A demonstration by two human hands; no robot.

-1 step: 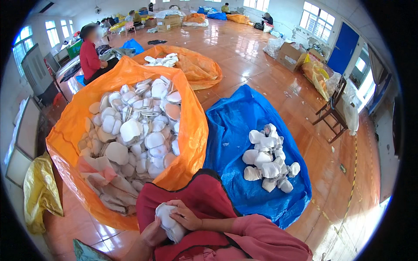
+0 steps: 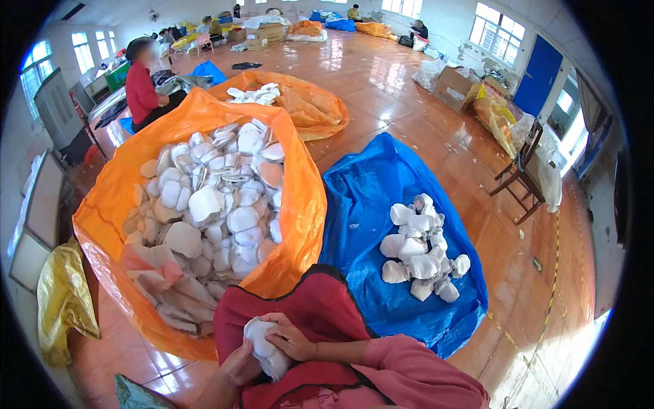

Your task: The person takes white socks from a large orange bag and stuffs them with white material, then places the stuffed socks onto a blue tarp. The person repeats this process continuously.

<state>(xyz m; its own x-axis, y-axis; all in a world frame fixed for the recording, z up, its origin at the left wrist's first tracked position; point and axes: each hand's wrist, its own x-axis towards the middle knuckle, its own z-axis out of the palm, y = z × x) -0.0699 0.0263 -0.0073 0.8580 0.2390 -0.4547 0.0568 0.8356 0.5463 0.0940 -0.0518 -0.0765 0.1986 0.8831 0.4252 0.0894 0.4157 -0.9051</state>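
Observation:
Over my lap, both hands are closed on a soft white pad with rounded edges. My left hand grips its left side, and my right hand wraps over its upper right with bent fingers. In front of me to the left, a large open orange sack holds a heap of similar white pads; some look beige. A cloth with a pink patch lies at its near side. To the right, several bunched white pads rest on a spread blue sack.
Beyond the big sack, another orange sack carries more white pieces. A person in red sits at the left. A wooden chair stands at the right, near a cardboard box. A yellow sack lies at the left on the tiled floor.

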